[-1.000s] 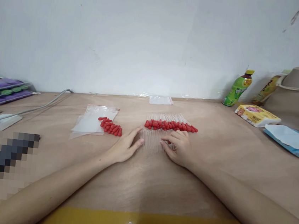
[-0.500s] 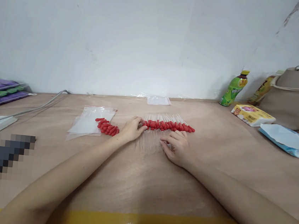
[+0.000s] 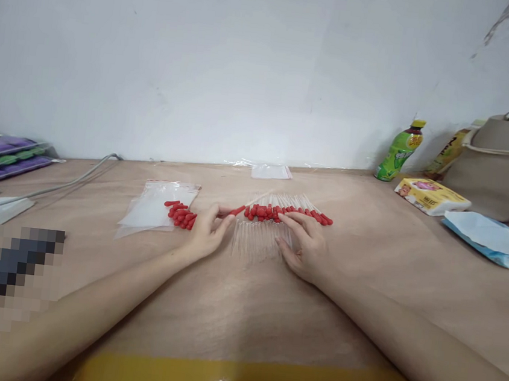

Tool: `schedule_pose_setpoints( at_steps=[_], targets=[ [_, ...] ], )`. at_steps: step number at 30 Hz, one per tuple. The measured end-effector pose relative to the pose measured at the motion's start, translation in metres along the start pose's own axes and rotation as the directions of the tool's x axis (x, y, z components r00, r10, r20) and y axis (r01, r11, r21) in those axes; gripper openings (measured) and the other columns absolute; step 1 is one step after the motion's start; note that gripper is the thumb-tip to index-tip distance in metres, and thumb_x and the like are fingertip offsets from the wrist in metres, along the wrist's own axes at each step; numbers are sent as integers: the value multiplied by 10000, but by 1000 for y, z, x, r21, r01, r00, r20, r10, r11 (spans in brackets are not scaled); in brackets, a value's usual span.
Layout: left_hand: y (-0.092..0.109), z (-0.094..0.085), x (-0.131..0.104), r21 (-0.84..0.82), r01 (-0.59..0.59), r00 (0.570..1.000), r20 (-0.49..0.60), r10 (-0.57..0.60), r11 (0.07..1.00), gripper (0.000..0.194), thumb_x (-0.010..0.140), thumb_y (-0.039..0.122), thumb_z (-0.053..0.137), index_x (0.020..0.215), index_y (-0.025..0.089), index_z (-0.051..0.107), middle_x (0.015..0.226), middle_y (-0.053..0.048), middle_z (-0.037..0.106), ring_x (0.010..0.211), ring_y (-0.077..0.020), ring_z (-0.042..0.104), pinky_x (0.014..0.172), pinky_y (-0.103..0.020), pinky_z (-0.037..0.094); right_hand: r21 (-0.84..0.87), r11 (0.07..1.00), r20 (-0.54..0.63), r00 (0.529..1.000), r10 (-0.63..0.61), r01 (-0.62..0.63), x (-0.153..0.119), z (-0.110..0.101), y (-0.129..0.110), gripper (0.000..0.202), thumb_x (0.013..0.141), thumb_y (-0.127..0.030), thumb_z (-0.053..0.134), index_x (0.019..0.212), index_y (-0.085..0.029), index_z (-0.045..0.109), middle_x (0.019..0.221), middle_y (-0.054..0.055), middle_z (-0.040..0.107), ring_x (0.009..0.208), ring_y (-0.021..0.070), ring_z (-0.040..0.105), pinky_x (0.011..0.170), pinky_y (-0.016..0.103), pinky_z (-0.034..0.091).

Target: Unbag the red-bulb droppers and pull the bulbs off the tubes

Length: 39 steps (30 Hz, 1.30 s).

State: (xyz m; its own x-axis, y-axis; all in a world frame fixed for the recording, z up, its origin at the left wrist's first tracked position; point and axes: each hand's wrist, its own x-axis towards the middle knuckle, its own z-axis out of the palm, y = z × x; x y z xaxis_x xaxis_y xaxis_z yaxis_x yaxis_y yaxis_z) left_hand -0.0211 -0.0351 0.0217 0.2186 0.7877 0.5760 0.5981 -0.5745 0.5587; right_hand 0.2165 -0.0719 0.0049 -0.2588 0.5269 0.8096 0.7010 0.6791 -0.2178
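Note:
My left hand point(image 3: 209, 231) pinches the red end of one red-tipped stick point(image 3: 238, 210), whose thin clear part points up and to the right. Beside it lies a row of red pieces point(image 3: 297, 212) on thin clear sticks point(image 3: 253, 239), which fan out above and below the row. My right hand point(image 3: 305, 247) rests over the lower sticks with its fingers apart, its fingertips close to the red row. Left of my left hand, a small pile of red pieces point(image 3: 181, 216) lies partly on clear plastic bags point(image 3: 146, 206).
At the right stand a green bottle point(image 3: 400, 151), a yellow tissue pack point(image 3: 431, 197), a blue-white packet point(image 3: 492, 240) and a beige bag point(image 3: 497, 173). At the left are purple-green packs point(image 3: 7, 158) and a grey cable point(image 3: 73, 180). A small clear bag point(image 3: 271, 171) lies near the wall.
My left hand has moved left and slightly down, drawing one red-tipped stick away from the row's left end. My right hand's fingers have spread and reached toward the red pieces.

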Motion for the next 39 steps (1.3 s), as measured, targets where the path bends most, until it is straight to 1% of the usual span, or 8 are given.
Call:
schedule_pose_setpoints(
  at_steps=[3, 7, 10, 15, 20, 25, 30, 39],
  targets=[
    [1, -17, -22, -27, -132, 981, 140, 135, 991, 162, 845, 270, 488, 949, 171, 565, 904, -59, 649, 844, -177, 610, 756, -303, 481, -18, 997, 59, 996, -69, 70, 2, -2, -2, 522, 823, -329, 520, 1305, -179, 388, 1279, 123, 467, 1186, 249, 412, 971, 434, 342],
    [4, -25, -37, -93, -243, 920, 292, 260, 966, 147, 857, 217, 477, 964, 184, 573, 938, -68, 643, 901, -171, 602, 789, -306, 477, 18, 978, 202, 958, -205, 206, 3, -3, -5, 462, 831, -386, 516, 1249, -196, 462, 1280, 98, 492, 1240, 232, 375, 1013, 452, 314],
    [7, -22, -38, -119, -267, 914, 282, 290, 956, 152, 859, 190, 473, 974, 192, 572, 949, -68, 642, 924, -167, 601, 809, -306, 478, 67, 961, 249, 928, -276, 268, 2, -1, -5, 345, 839, -375, 516, 1136, -206, 559, 1213, 68, 559, 1212, 211, 417, 1021, 446, 315],
    [14, -20, -37, -137, -311, 897, 287, 338, 941, 156, 855, 187, 472, 972, 188, 574, 964, -79, 645, 945, -173, 599, 817, -315, 488, 104, 957, 252, 924, -288, 270, 0, 3, -6, 212, 859, -272, 499, 1014, -197, 624, 1052, 29, 655, 1144, 194, 491, 1026, 436, 326],
    [24, -12, -36, 22, -413, 865, 320, 385, 910, 396, 803, 303, 567, 1176, 182, 509, 1150, -100, 596, 1123, -228, 510, 954, -413, 408, 137, 947, 199, 929, -313, 290, 0, 8, -11, 198, 855, -234, 500, 984, -175, 637, 1011, 35, 671, 1112, 201, 523, 998, 419, 384],
    [21, 3, -36, 129, -475, 866, 246, 436, 870, 186, 853, 257, 513, 1007, 195, 598, 1010, -48, 674, 1004, -185, 596, 955, -404, 401, 139, 935, 156, 925, -347, 327, -2, 12, -13, 215, 852, -221, 505, 996, -128, 633, 1037, 76, 660, 1088, 221, 545, 939, 383, 459],
    [20, 6, -37, 145, -525, 844, 213, 492, 839, 148, 857, 232, 505, 964, 180, 594, 973, -41, 685, 991, -167, 605, 962, -376, 392, 214, 927, 132, 931, -340, 308, -3, 16, -11, 255, 855, -281, 508, 996, -104, 623, 1044, 127, 649, 1048, 207, 576, 931, 358, 477],
    [33, -3, -38, 167, -574, 801, 319, 507, 802, 130, 867, 184, 458, 900, 168, 582, 1003, -50, 674, 1088, -187, 551, 1024, -408, 309, 234, 885, 119, 891, -438, 403, -6, 11, -15, 189, 842, -164, 513, 995, -101, 604, 1027, 111, 655, 1072, 174, 557, 987, 331, 442]
  ],
)
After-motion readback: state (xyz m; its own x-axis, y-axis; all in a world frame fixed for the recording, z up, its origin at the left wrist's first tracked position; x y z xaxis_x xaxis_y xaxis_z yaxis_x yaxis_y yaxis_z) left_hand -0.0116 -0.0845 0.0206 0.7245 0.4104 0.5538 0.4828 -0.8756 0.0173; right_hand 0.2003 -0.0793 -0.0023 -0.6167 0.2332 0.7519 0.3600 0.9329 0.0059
